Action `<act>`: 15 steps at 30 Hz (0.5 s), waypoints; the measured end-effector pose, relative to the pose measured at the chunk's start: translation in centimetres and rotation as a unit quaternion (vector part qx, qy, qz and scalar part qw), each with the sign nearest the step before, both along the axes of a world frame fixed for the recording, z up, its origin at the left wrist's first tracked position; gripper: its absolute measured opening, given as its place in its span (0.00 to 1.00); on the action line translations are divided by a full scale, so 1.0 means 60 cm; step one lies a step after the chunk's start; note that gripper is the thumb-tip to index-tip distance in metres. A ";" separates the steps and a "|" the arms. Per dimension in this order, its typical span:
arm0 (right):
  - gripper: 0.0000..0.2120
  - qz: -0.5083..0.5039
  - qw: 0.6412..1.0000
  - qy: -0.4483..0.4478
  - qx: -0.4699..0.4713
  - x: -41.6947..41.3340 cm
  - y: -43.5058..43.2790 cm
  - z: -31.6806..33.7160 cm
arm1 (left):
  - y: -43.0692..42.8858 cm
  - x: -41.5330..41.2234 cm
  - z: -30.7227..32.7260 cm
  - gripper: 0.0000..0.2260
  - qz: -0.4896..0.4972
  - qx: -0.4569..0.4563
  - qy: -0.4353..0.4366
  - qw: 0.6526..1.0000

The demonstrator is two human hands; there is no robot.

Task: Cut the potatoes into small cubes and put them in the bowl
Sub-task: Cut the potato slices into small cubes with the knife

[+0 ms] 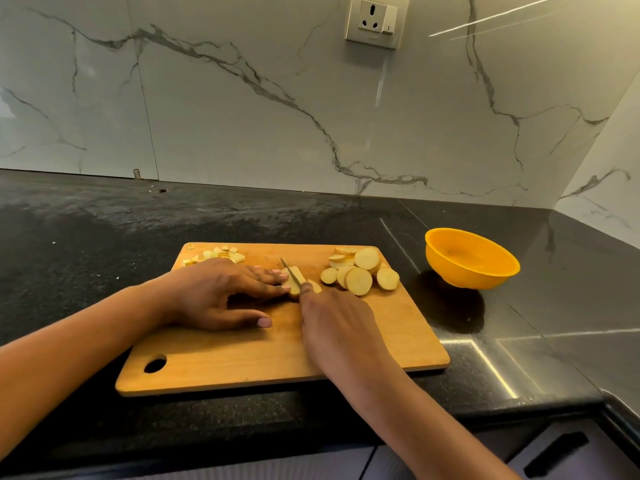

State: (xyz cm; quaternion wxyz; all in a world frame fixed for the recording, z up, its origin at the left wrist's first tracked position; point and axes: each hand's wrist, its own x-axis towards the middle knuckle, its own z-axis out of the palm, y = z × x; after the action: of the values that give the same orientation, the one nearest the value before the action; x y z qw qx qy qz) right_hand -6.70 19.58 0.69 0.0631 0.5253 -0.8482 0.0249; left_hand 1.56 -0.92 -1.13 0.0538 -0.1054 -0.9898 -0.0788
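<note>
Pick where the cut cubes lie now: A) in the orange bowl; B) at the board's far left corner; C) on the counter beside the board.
B: the cubes sit on the cutting board at its far left corner, and the orange bowl holds none.

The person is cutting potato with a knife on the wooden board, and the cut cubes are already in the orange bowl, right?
Not quite: the head view shows the bowl empty, with the cubes lying on the far left corner of the board. The knife is indeed cutting potato there.
</note>
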 end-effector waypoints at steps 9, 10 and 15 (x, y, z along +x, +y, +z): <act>0.25 0.016 0.998 -0.022 -0.048 0.028 0.097 -0.013 | -0.001 0.000 0.000 0.28 -0.003 -0.005 0.010 1.000; 0.25 0.015 0.998 -0.023 -0.059 0.029 0.099 -0.014 | -0.001 0.001 -0.001 0.27 -0.004 -0.006 0.021 1.000; 0.24 0.005 0.996 -0.020 -0.090 0.023 0.086 -0.014 | 0.004 0.008 0.002 0.22 -0.015 -0.034 0.114 0.993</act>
State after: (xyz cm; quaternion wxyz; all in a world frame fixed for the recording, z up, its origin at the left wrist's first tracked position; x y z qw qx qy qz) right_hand -5.31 24.76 -0.13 0.0934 0.5215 -0.8407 0.1118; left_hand 2.07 -0.67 -1.02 0.1614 -0.1307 -0.9776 -0.0337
